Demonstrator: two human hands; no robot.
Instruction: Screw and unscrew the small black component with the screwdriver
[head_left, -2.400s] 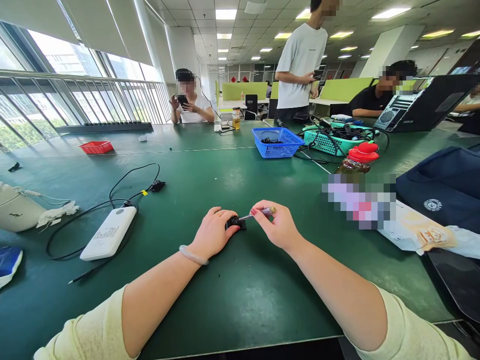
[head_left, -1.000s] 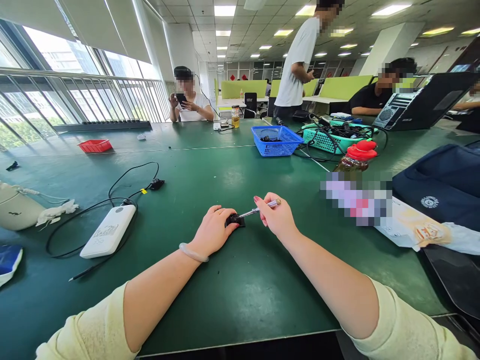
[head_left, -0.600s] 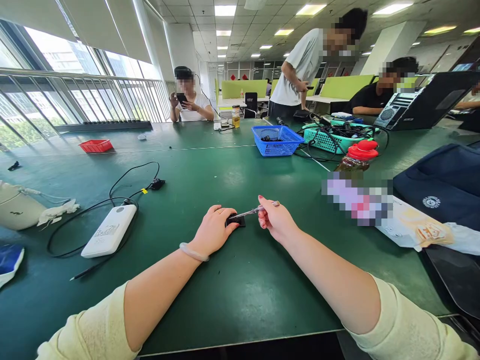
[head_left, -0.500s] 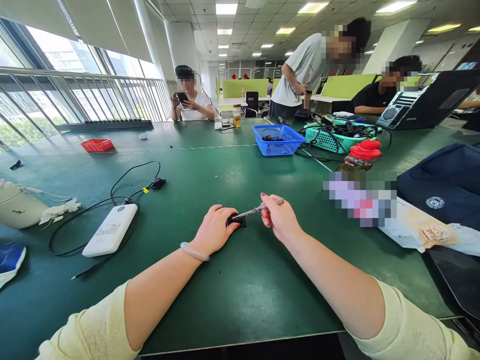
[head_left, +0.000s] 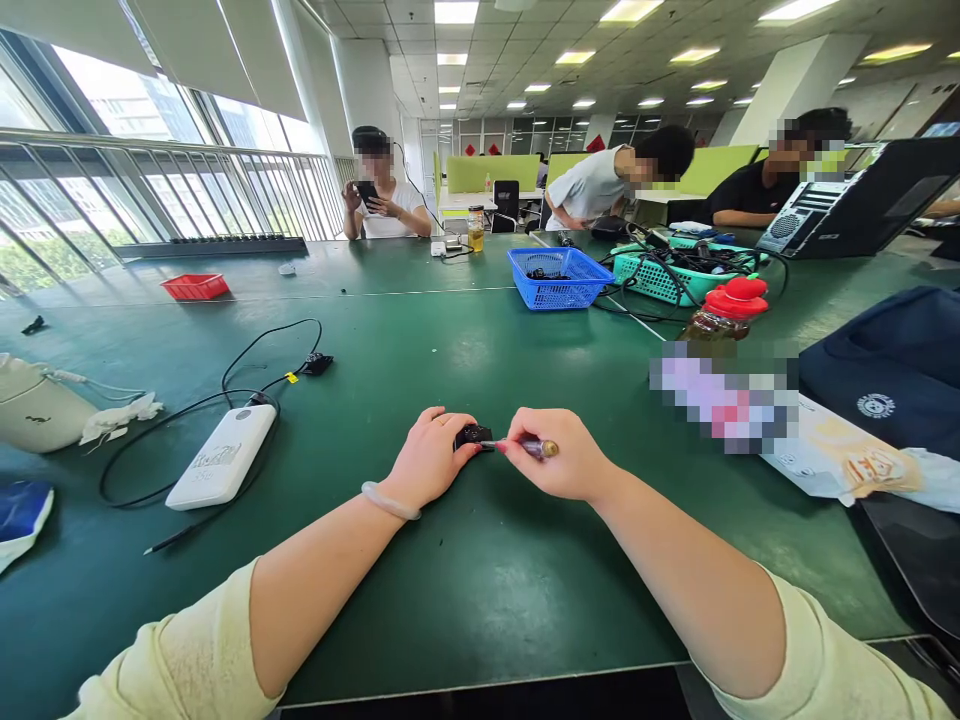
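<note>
- We hold a small, dark, plastic-looking piece (head_left: pixel 472 435) against the green-topped desk (head_left: pixel 390 620) with our left hand (head_left: pixel 424 460); its fingers are curled down around the piece's left side, the thumb on the near edge.
- Our right hand (head_left: pixel 561 455) has its fingers drawn in around a slim metal-shafted tool with a brownish, shiny handle (head_left: pixel 549 449), thumb and forefinger pinching it near the front.
- The tool's shaft points left from our right fingers, its tip at or just beside the piece; we cannot tell whether it touches.
- As for progress, we have the piece steadied and the tool brought up to it. The piece has not been let go, so we judge the work there unfinished, but cannot tell which parts are fixed or loose.
- Beyond our right fingers sits a blue plastic basket (head_left: pixel 559 291) with dark bits inside.
- Well left of our left fingers lies a white rectangular power bank (head_left: pixel 221 460), a black cable looping around it.
</note>
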